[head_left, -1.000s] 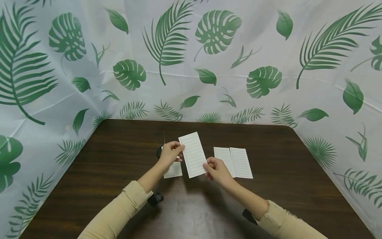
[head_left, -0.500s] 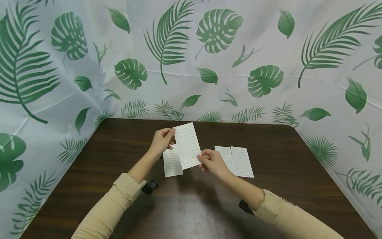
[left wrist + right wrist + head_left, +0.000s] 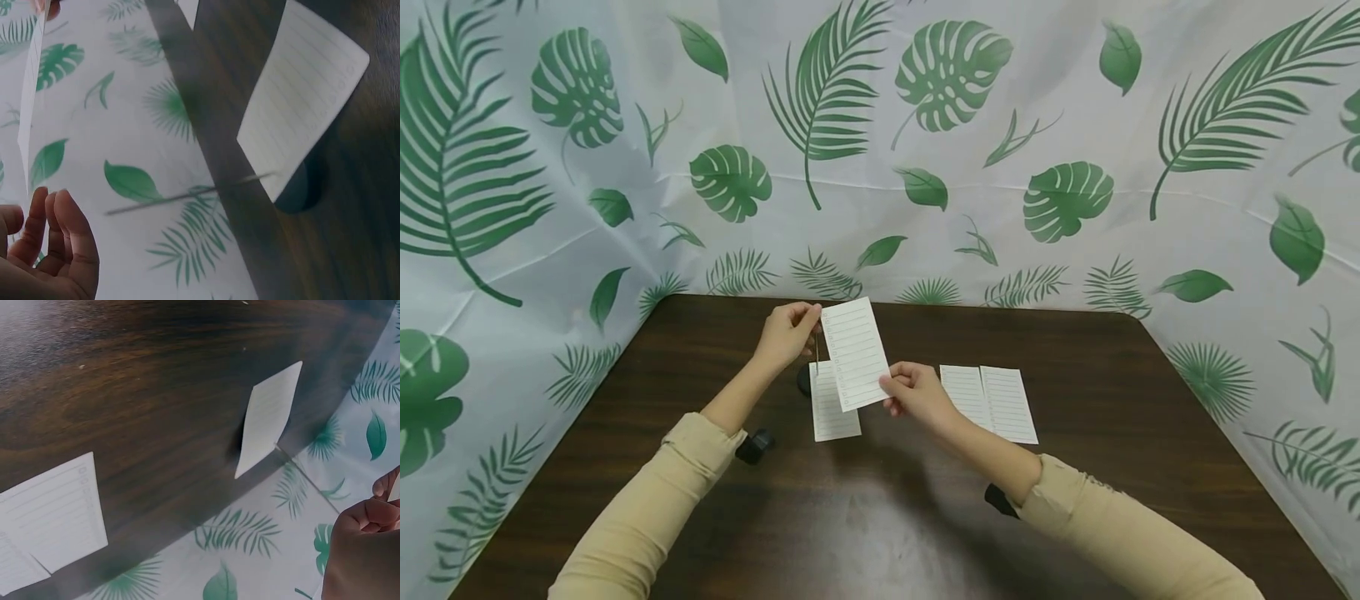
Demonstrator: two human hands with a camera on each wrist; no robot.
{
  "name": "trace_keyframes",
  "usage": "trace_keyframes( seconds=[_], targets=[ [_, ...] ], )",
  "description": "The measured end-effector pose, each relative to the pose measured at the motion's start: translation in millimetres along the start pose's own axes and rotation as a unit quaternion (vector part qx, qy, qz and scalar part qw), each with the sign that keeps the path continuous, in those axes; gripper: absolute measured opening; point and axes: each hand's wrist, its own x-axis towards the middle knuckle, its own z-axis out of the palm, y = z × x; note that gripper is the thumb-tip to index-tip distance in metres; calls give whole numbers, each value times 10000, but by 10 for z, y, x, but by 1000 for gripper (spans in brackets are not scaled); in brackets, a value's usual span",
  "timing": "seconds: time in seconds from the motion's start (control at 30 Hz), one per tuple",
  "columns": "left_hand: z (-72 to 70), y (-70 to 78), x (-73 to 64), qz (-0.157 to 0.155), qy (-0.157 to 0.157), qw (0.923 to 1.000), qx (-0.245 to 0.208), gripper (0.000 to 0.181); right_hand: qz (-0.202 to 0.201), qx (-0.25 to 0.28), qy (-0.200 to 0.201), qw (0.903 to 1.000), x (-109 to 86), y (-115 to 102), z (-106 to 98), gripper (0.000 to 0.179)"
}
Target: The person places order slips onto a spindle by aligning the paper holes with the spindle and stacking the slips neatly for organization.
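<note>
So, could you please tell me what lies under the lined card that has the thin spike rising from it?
Part of a round black base shows beneath that lined card; the rest of the base, and the tabletop directly below, are covered from view.

Held card: travelled left and farther back.
Left hand: moved left, uncovering the thin rod.
Right hand: followed left, away from the paired cards.
</note>
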Motion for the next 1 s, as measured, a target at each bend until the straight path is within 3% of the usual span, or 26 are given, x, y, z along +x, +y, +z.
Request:
trace_keyframes(
  seconds=[0.3, 0.57, 0.77, 1.0],
  targets=[
    [-142, -199, 87, -198, 309, 9989, 291, 35, 248, 335, -46, 9991, 140, 11, 163, 17],
    [-101, -282, 167, -419, 301, 9980, 354, 36, 312, 409, 105, 9986, 285, 49, 273, 16],
    [-68, -270, 185, -279, 252, 9975, 606, 37, 354, 567, 177, 9976, 348, 59, 345, 14],
    [-45, -225, 201, -364, 282, 9979, 446, 35, 351, 736, 390, 9959, 397, 37, 366, 12]
  ],
)
